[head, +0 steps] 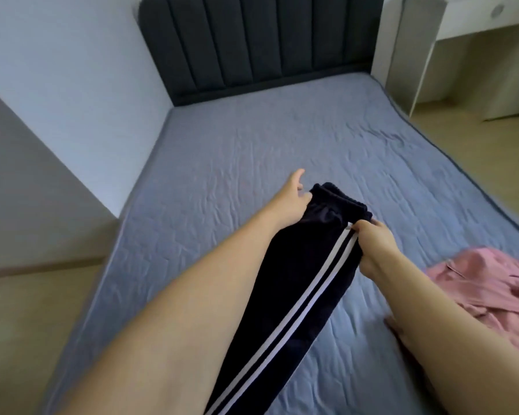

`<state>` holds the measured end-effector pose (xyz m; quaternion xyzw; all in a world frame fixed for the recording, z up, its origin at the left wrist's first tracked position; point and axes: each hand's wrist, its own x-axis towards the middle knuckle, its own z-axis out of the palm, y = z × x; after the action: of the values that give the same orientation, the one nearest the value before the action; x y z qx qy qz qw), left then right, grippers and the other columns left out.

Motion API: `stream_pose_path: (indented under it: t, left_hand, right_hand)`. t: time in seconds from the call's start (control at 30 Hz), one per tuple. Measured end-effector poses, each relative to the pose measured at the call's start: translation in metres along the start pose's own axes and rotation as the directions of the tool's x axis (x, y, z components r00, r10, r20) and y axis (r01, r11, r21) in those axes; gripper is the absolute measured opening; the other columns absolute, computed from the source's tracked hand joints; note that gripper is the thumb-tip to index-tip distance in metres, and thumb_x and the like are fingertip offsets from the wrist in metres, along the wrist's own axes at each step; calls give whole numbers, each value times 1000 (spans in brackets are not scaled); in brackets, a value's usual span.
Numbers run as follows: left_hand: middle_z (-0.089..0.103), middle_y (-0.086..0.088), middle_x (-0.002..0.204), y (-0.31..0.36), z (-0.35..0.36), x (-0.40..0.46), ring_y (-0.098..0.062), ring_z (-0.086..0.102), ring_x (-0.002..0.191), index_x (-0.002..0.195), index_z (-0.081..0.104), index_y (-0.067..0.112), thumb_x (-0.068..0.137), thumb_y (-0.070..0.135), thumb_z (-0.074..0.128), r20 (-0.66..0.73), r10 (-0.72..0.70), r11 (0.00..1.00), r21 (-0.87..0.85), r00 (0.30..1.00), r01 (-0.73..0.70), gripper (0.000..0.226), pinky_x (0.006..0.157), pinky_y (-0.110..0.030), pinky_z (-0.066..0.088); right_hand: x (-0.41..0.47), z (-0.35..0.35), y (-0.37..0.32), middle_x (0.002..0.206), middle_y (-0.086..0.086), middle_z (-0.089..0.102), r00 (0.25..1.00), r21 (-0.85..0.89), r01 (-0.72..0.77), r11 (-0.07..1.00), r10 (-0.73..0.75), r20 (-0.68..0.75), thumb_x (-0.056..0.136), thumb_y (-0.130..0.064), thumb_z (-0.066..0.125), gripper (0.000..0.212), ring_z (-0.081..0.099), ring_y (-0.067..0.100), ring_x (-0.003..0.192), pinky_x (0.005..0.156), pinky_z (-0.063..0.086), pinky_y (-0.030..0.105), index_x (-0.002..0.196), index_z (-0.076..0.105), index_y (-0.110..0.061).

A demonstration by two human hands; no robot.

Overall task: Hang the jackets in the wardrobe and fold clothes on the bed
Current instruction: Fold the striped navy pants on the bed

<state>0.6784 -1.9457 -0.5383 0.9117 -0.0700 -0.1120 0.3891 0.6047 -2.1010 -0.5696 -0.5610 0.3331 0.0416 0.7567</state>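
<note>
Two garments lie on the bed [252,139] — one pair of dark track pants [294,283] running off the bottom edge, legs' ends unseen, and one crumpled pink garment [489,286] cut off at right. Two white stripes run down the soft, fleecy pants. Left hand [291,199] holds the ribbed waistband's left side, fingers hidden; right hand [372,244] pinches the striped edge.

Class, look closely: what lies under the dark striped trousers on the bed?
The dark striped trousers lie on the blue bed sheet. Only sheet shows around them; whatever sits directly beneath them is covered.
</note>
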Motion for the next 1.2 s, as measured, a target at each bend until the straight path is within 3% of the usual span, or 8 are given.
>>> stream_pose_path:
  t: [0.17, 0.37, 0.5, 0.6, 0.7, 0.83, 1.07, 1.2]
  left_hand:
    - [-14, 9, 161, -211, 204, 21, -24, -14, 148, 151, -8, 41, 96, 60, 24, 171, -319, 794, 586, 932, 164, 67, 107, -70, -9]
    - [-8, 7, 162, -307, 303, 1, -24, -14, 147, 151, -9, 38, 83, 71, -5, -212, 3, 695, 703, 977, 150, 75, 102, -69, -19]
    - [-12, 10, 161, -299, 297, -16, -22, -15, 147, 151, -6, 40, 91, 66, 7, -163, 22, 778, 622, 986, 85, 67, 107, -68, -12]
    - [-9, 16, 158, -291, 302, -78, -15, -12, 147, 148, -4, 45, 85, 72, 10, -62, 23, 873, 488, 998, 10, 70, 111, -64, -10]
    - [19, 6, 150, -290, 306, -152, -18, 17, 140, 143, 22, 34, 78, 74, 20, -71, 132, 776, 628, 989, -58, 76, 115, -57, 12]
    - [50, 7, 108, -283, 285, -190, -22, 49, 100, 107, 43, 23, 88, 57, 37, -156, 186, 664, 748, 970, -7, 39, 85, -37, 43]
    - [52, -1, 100, -302, 266, -221, -21, 38, 78, 102, 33, 19, 88, 19, 45, -235, -75, 496, 834, 969, 241, 19, 61, -31, 34]
    - [42, 1, 73, -299, 255, -235, -21, 37, 60, 80, 29, 19, 73, 3, 56, -383, 194, 579, 788, 903, 210, 33, 45, -28, 20]
  right_hand:
    - [151, -72, 214, 130, 20, 55, 924, 81, -229, 970, 243, -296, 85, -27, 63, 60, 57, 37, 113, 96, 48, 49, 135, 43, -1]
    - [202, -70, 291, 143, 16, 30, 906, -339, 12, 941, -154, -395, 82, -50, 58, 73, 29, 36, 132, 111, 21, 43, 145, 32, -25]
    - [190, -79, 308, 145, 17, 30, 887, -398, 200, 895, -338, -314, 80, -39, 64, 79, 28, 34, 134, 115, 22, 40, 147, 28, -15]
    - [170, -81, 311, 145, 13, 32, 917, -222, 198, 955, -260, -302, 76, -28, 68, 81, 34, 32, 132, 112, 30, 42, 145, 28, -14]
    - [150, -76, 314, 127, 9, 48, 985, 67, 64, 996, -52, -164, 74, -26, 74, 72, 53, 30, 110, 97, 48, 45, 132, 35, -10]
    - [135, -70, 319, 104, 9, 64, 1000, 53, -17, 998, 16, 20, 82, -14, 66, 42, 63, 27, 92, 77, 55, 36, 121, 52, -6]
    - [143, -61, 306, 117, 1, 56, 993, 154, 41, 987, -22, -118, 90, -13, 46, 38, 54, 21, 90, 76, 44, 28, 128, 48, -10]
    - [126, -54, 318, 110, -4, 51, 983, 236, 11, 972, 33, -181, 84, -23, 58, 51, 52, 16, 77, 60, 40, 23, 129, 38, -13]
